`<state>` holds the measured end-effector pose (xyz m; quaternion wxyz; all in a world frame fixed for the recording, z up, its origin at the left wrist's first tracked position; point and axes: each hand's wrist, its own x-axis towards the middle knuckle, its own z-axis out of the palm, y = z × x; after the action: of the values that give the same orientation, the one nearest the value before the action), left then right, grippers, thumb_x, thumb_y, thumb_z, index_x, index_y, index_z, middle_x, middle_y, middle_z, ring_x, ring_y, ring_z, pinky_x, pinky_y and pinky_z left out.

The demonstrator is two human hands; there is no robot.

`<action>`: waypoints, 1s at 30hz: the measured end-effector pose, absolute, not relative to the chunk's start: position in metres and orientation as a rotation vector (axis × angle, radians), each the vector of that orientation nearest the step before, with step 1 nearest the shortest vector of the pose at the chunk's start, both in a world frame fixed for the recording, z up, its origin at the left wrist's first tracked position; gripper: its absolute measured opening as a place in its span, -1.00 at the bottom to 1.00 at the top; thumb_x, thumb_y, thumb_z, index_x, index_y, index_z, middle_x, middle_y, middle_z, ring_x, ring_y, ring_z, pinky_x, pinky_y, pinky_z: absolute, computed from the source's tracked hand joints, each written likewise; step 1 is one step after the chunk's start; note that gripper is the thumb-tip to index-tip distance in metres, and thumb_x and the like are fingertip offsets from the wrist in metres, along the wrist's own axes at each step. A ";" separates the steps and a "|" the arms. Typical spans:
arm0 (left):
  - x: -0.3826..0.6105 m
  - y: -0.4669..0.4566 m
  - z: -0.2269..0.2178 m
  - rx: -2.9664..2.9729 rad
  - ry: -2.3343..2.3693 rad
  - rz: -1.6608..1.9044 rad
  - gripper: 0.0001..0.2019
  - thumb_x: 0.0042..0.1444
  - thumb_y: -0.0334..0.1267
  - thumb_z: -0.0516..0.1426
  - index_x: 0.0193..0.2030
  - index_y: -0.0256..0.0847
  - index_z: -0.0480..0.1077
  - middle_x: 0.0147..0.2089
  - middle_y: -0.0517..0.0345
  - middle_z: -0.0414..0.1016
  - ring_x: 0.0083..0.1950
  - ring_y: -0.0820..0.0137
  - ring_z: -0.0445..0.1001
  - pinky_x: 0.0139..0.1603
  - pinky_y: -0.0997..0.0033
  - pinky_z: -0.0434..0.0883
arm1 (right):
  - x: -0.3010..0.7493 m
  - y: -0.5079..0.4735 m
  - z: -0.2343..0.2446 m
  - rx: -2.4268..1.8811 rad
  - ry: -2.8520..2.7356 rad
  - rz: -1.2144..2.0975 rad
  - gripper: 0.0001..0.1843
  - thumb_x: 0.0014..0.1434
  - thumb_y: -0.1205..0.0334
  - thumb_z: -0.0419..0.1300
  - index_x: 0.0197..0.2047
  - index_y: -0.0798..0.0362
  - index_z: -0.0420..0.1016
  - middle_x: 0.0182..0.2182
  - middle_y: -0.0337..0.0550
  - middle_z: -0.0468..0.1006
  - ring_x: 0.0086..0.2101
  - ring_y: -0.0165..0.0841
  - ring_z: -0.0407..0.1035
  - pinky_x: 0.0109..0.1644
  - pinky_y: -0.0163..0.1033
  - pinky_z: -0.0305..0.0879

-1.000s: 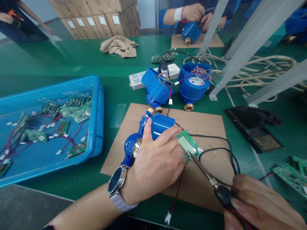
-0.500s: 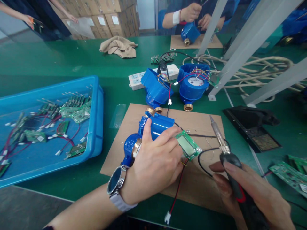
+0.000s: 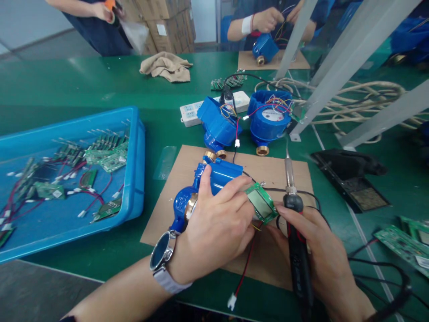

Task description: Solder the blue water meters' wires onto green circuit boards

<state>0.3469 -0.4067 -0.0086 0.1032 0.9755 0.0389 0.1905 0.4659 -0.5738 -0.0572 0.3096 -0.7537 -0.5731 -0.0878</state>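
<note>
My left hand (image 3: 214,228) is closed around a blue water meter (image 3: 214,176) lying on a cardboard sheet (image 3: 268,167), and its fingertips pinch a small green circuit board (image 3: 262,202) with a grey display. My right hand (image 3: 321,259) grips a black soldering iron (image 3: 294,232) with its metal tip pointing up and away; the fingertips of that hand touch the board's right edge. A red and black wire with a white plug (image 3: 232,300) hangs from the board toward me.
A blue bin (image 3: 137,147) of circuit boards sits at left. Two more blue meters (image 3: 268,118) with loose wires stand behind the cardboard, near a white power strip (image 3: 191,112). A black iron stand (image 3: 351,174) lies at right. Other people work across the green table (image 3: 83,85).
My right hand has moved left with the soldering iron, swinging its tip upright, and now touches the circuit board. One second ago the tip rested on the board. The left hand stayed put.
</note>
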 end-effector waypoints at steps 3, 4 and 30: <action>0.347 -0.406 -0.008 2.888 0.119 0.551 -0.90 0.10 -0.37 0.08 -0.30 -0.19 0.43 -0.19 0.13 0.57 0.22 0.22 0.31 0.35 -0.30 -0.43 | 0.462 -0.571 -0.059 -2.026 -1.478 -0.301 -0.49 0.19 0.34 0.18 0.18 -0.13 0.20 -0.07 -0.12 0.43 -0.09 -0.28 0.40 -0.11 -0.22 0.41; 0.347 -0.405 -0.008 2.889 0.119 0.543 -0.90 0.10 -0.37 0.08 -0.29 -0.19 0.43 -0.17 0.14 0.57 0.23 0.23 0.29 0.36 -0.29 -0.41 | 0.460 -0.569 -0.060 -2.035 -1.472 -0.316 -0.49 0.19 0.33 0.18 0.18 -0.13 0.20 -0.07 -0.11 0.43 -0.09 -0.27 0.40 -0.12 -0.22 0.42; 0.338 -0.391 -0.002 2.830 0.035 0.423 -0.86 0.20 -0.34 0.03 -0.30 -0.18 0.41 -0.09 0.20 0.54 0.33 0.28 0.15 0.39 -0.14 -0.51 | 0.448 -0.538 -0.037 -1.753 -1.310 -0.357 -0.74 0.13 0.43 0.20 -0.11 -0.01 0.39 -0.23 -0.17 0.57 -0.14 -0.29 0.46 0.01 -0.06 0.33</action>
<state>0.3383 -0.3909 -0.0017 0.1396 0.9793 0.0122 0.1464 0.4475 -0.5381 -0.0373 0.4459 -0.7075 -0.5290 -0.1440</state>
